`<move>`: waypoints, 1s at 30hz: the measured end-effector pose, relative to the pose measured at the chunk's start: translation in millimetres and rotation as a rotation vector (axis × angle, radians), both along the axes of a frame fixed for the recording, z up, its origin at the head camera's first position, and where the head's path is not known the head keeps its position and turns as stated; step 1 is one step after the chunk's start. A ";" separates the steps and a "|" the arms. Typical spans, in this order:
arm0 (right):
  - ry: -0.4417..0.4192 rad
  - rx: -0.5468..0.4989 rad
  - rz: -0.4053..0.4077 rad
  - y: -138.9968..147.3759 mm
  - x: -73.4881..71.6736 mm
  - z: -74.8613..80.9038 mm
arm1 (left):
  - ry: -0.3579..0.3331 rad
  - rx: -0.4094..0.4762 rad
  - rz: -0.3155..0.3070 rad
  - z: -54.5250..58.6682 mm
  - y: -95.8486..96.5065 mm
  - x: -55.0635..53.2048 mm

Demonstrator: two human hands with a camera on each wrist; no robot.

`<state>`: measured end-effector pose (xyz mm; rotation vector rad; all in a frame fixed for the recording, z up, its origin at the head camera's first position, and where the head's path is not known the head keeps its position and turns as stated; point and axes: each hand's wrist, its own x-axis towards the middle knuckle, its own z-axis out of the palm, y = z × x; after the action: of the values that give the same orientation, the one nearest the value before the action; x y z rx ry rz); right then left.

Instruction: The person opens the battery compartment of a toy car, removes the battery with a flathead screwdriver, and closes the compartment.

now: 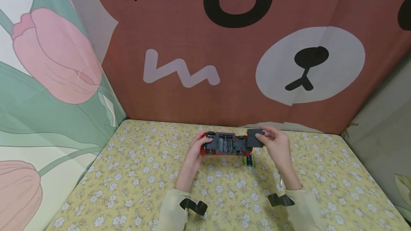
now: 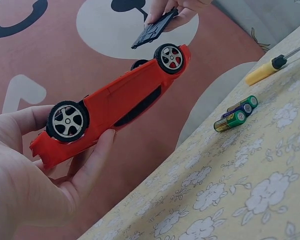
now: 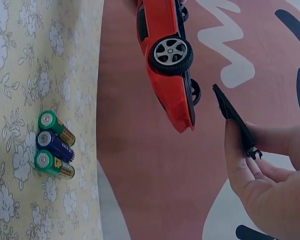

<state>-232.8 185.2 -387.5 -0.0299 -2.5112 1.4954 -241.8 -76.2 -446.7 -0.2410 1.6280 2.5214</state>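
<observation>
My left hand (image 1: 193,150) grips a red toy car (image 2: 122,97) by one end, holding it upside down above the table. The underside faces up in the head view, with an uncovered battery compartment (image 1: 226,143) that looks dark inside. Between thumb and fingers, my right hand (image 1: 278,147) pinches a flat black battery cover (image 1: 254,137). In the head view the cover overlaps the car's far end; the right wrist view shows a gap between them. Three batteries, two green (image 3: 55,165) and one blue (image 3: 55,145), lie side by side on the table below.
A screwdriver (image 2: 270,69) with a yellow handle lies on the table beyond the batteries. The table has a yellow floral cloth (image 1: 135,188). Printed fabric walls (image 1: 179,106) stand behind and at both sides.
</observation>
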 end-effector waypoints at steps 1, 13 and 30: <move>0.000 -0.005 0.002 -0.8 0.1 0.3 | 0.003 -0.001 -0.001 -0.1 0.0 0.0; 0.000 -0.019 0.014 -15.7 2.9 3.4 | 0.005 0.000 0.004 -0.9 0.8 0.2; 0.026 -0.027 0.072 -35.6 3.1 0.0 | 0.002 -0.009 0.007 0.7 2.5 2.4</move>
<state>-229.7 149.5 -387.6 0.0759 -2.4969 1.5460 -239.4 -73.8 -446.0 -0.2454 1.6417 2.5209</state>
